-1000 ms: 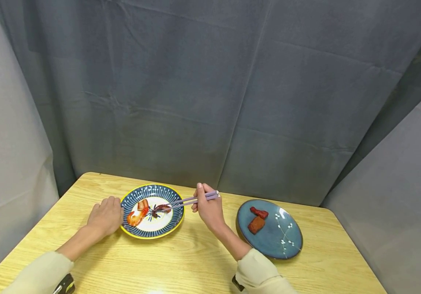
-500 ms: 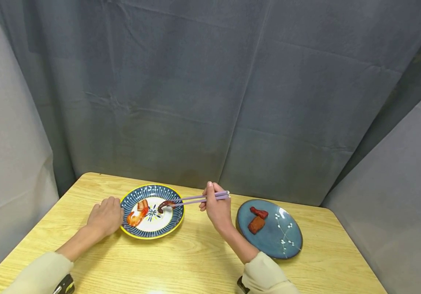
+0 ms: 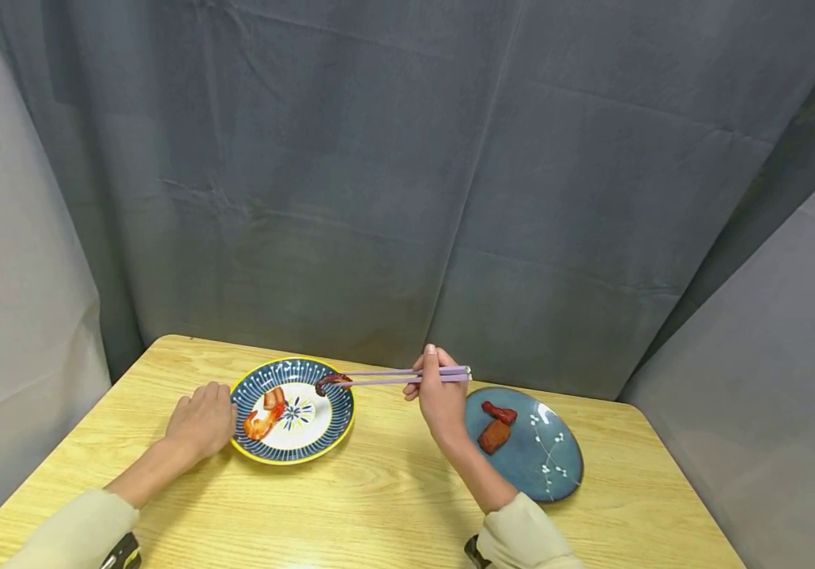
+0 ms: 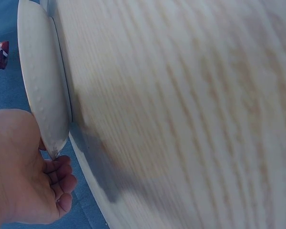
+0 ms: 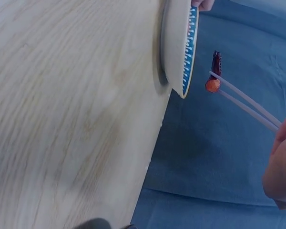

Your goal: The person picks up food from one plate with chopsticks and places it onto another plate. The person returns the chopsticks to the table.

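My left hand [image 3: 202, 419] pinches the left rim of a blue-and-white patterned plate [image 3: 293, 455] with a yellow edge; in the left wrist view the fingers curl at the rim of its pale underside [image 4: 44, 71]. A shrimp [image 3: 258, 427] and a small striped piece of meat [image 3: 274, 397] lie on that plate. With my right hand [image 3: 443, 403] I hold purple chopsticks [image 3: 454, 378]. Their tips pinch a dark red, curled piece like an octopus tentacle [image 3: 334, 380], which the right wrist view shows raised above the plate's rim, one end orange [image 5: 212, 85].
A blue-grey plate [image 3: 528, 474] with a white blossom pattern stands to the right, partly behind my right forearm. On it are a red drumstick-shaped piece [image 3: 499, 411] and a brown block of food [image 3: 495, 436]. A grey curtain [image 3: 350, 197] hangs behind the wooden table [image 3: 350, 514].
My right hand has moved right, drawing the chopsticks and the tentacle-like piece from the plate's middle up toward its right rim. My left hand stays at the left rim.
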`<state>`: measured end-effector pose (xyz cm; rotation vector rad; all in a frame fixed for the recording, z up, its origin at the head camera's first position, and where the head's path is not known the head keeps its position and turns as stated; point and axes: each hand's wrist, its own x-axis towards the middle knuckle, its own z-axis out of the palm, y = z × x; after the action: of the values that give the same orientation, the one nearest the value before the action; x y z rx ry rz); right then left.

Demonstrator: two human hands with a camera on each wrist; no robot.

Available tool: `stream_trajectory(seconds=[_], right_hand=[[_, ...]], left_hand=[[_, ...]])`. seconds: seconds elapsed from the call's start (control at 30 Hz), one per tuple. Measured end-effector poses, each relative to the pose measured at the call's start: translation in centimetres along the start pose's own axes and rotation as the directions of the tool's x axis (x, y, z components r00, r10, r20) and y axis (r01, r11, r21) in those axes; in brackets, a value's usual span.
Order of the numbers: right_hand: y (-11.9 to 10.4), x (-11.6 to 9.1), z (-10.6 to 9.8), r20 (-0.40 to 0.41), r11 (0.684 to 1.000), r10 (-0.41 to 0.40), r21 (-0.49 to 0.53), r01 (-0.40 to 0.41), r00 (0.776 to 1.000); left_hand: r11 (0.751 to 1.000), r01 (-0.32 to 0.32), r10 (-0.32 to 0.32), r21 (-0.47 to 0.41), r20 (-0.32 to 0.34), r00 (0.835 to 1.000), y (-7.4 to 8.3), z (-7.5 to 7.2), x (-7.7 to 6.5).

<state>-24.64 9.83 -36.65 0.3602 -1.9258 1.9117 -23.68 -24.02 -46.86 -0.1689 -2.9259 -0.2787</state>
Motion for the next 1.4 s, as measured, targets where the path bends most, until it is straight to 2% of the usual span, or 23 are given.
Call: stream_trajectory(seconds=[0.23,0.4,0.73,1.1,1.4], right_hand=[[-0.3,0.2,-1.3,-0.033,0.999,-0.031,0.015,0.031,0.999],[-0.6,0.4,-2.2,-0.050,1.000,-0.024,-0.018,0.024,0.998],[-0.8,1.0,-4.0,-0.094,1.000,-0.001,-0.021,-0.001,0.996],[-0.2,1.6,-6.6,-0.184,0.997,-0.041,-0.068,0.029,0.982],[-0.4,1.5,-8.0,-0.225,0.995,-0.033,-0.101,0.010,0.974]], left_hand=[[1.000,0.000,0.000,-0.003,-0.004,1.000,0.0,0.1,-0.1],[1.000,0.005,-0.005,-0.005,-0.011,1.000,0.0,0.1,0.0],[1.000,0.001,-0.001,-0.015,-0.012,1.000,0.0,0.0,0.0],[1.000,-0.015,0.015,-0.007,-0.035,0.999,0.1,0.1,0.2],[1.000,-0.007,0.007,-0.002,-0.024,1.000,0.1,0.0,0.1]])
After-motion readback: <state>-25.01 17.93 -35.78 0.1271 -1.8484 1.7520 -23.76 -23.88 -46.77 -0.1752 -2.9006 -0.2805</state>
